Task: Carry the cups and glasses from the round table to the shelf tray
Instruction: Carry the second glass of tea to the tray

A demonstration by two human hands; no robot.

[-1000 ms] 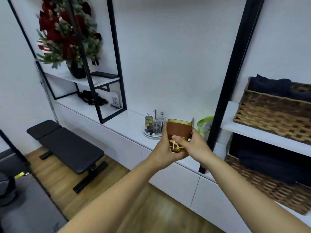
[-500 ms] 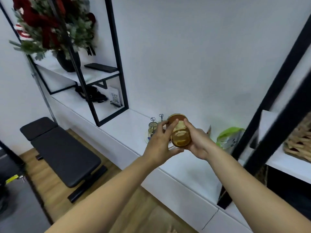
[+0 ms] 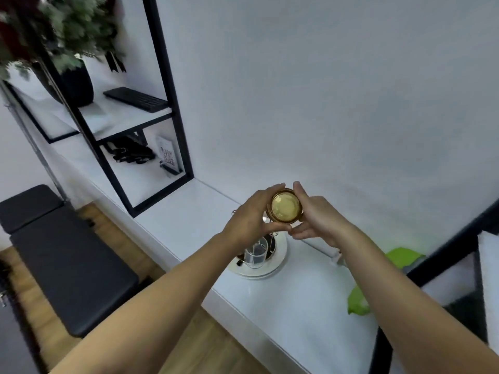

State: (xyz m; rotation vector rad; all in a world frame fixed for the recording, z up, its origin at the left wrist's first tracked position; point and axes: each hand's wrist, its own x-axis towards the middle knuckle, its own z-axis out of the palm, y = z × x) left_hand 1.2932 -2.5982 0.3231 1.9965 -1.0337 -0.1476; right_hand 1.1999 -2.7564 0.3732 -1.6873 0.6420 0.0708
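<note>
Single head-worn view, wide-angle; looks forward and steeply down along both forearms onto the white surface (image 3: 283,314) against the wall; close to the hands, left hand (image 3: 252,221) and right hand (image 3: 317,222) near centre; shelf frame (image 3: 162,85) bowed at left edge.

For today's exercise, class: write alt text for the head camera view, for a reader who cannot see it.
Two bare hands, left hand and right hand, hold a round amber glass cup above a round white tray carrying a clear glass, on a long white shelf.
</note>
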